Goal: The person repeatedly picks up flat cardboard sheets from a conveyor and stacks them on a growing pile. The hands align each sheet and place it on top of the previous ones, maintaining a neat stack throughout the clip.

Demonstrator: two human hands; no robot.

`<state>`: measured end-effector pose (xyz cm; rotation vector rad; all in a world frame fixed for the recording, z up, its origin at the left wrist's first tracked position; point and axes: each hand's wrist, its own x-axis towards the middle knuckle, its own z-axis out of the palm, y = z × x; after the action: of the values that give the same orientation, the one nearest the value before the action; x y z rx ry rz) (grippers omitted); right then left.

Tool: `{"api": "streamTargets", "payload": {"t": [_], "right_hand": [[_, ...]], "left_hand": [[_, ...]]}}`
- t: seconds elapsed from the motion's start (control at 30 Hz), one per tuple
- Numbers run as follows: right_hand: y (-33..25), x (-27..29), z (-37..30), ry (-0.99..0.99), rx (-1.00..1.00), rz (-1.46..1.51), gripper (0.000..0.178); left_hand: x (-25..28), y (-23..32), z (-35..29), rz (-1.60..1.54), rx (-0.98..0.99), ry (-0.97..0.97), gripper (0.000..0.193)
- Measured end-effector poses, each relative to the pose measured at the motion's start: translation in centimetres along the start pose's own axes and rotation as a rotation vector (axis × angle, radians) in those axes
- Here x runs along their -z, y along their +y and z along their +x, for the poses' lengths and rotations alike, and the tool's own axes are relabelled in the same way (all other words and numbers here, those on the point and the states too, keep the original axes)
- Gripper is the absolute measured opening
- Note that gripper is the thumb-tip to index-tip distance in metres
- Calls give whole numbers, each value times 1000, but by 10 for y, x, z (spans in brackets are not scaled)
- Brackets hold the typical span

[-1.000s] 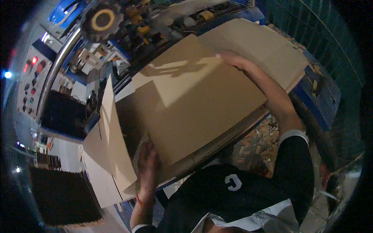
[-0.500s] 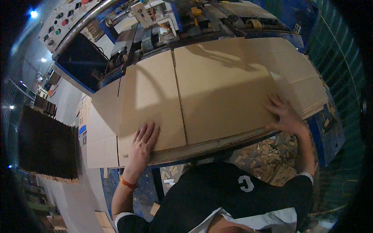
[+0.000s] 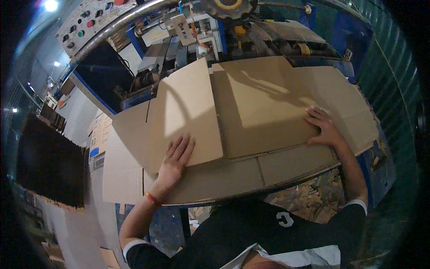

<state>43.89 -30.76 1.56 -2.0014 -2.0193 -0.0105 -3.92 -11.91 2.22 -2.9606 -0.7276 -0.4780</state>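
A brown corrugated cardboard sheet (image 3: 273,107) with a slot between its panels lies on top of other flat cardboard sheets (image 3: 210,181). My left hand (image 3: 174,162) rests flat on the near part of its left panel (image 3: 190,103), fingers stretched out. That panel looks slightly raised along its slotted edge. On the sheet's right edge lies my right hand (image 3: 327,129), with its fingers spread and its thumb apart. Neither hand is closed around anything. The sheet's far edge reaches the machine (image 3: 179,58).
Rollers and blue metal frames of the machine stand across the far side. A control panel (image 3: 92,20) with buttons is at the far left, beside a metal tube (image 3: 116,31). A dark stack (image 3: 51,161) stands on the left floor. Cardboard scraps (image 3: 309,195) lie below the table.
The top sheet has slid away from me toward the machine, baring more of the sheets below. Its left panel now tilts up a little. Both hands remain on it.
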Motion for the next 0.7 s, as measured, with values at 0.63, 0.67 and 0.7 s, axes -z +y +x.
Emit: {"api": "streamTargets", "payload": {"t": [0.63,0.67,0.7], "right_hand": [[-22,-24,105,266,-165,-275,39],[-21,-18,85,290,-87,-159,41],[-13,-6,59,235,-168,-14,44]], "left_hand": [[-37,-73,92,76,473,210,76],[-29,-65,63,-18,374,304,75],[-18,-59,34,-92,508,317,73]]}}
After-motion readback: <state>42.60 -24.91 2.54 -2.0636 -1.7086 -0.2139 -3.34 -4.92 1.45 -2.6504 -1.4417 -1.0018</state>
